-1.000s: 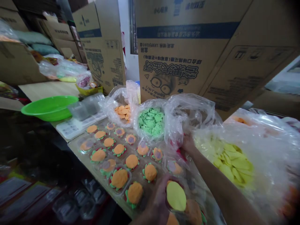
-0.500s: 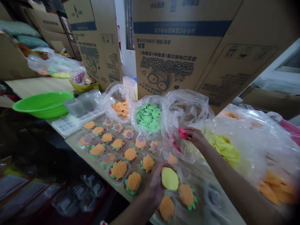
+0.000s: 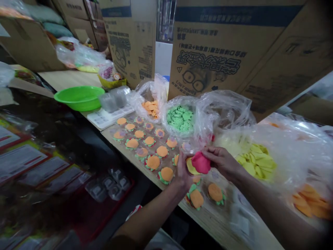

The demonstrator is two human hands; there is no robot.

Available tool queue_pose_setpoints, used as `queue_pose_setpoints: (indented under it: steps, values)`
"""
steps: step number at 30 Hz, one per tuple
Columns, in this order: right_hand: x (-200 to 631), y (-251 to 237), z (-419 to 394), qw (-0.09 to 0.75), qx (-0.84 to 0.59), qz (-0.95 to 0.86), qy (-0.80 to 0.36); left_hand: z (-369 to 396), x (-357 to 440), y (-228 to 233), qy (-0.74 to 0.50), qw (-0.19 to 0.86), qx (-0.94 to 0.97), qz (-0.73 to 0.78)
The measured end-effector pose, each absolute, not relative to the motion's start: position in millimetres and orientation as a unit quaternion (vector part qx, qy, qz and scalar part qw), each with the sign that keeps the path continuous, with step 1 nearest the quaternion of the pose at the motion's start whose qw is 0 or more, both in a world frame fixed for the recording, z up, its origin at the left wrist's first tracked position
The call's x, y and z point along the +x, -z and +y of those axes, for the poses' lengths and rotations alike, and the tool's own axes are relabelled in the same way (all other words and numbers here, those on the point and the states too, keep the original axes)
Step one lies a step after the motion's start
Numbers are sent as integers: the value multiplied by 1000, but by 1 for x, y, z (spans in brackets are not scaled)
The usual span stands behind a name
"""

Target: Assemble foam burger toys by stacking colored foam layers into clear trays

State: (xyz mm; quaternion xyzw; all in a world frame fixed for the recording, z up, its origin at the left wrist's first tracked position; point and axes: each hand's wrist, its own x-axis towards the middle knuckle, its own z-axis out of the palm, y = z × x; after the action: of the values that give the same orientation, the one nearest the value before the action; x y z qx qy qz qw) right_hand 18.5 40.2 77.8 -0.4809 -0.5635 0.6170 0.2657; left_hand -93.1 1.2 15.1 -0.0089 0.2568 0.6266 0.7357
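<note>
My left hand [image 3: 183, 173] is wrapped round a small clear plastic container whose walls barely show, with a flat yellow disc [image 3: 190, 168] in it. My right hand [image 3: 221, 160] pinches a thin pinkish-red round piece [image 3: 202, 163] by its edge, over the container, partly covering the yellow disc. Around my hands stand rows of clear containers with burger-like stacks, such as one with an orange top and green frill [image 3: 166, 174]. Behind them lie open plastic bags of green pieces [image 3: 181, 119], orange pieces [image 3: 151, 108] and yellow pieces [image 3: 256, 161].
Large cardboard boxes [image 3: 208, 52] stand along the back. A green basin [image 3: 79, 98], stacked clear containers [image 3: 115, 98] and a white tray [image 3: 109, 116] sit at the left. More orange pieces [image 3: 310, 201] lie at the right. Below the table edge is a red crate [image 3: 91, 215] with clear containers.
My right hand has brought the pinkish-red piece from beside the bag to above the container. My left hand has lifted the container slightly. The view has swung left.
</note>
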Motion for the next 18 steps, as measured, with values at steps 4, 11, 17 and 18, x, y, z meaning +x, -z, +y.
queue_pose_setpoints:
  steps: [4,11,17,18]
  values:
    - [-10,-73,31,231,-442,-731,-465,-3,-109,-21,-667,712,-24,217]
    - [-37,-66,23,147,-372,-915,50,-8,-131,-21,-691,697,-39,186]
    - [-49,-81,27,215,-343,-910,-87,-12,-156,-32,-661,709,-84,231]
    - [-51,-84,28,217,-316,-914,-133,-12,-161,-33,-655,712,-92,234]
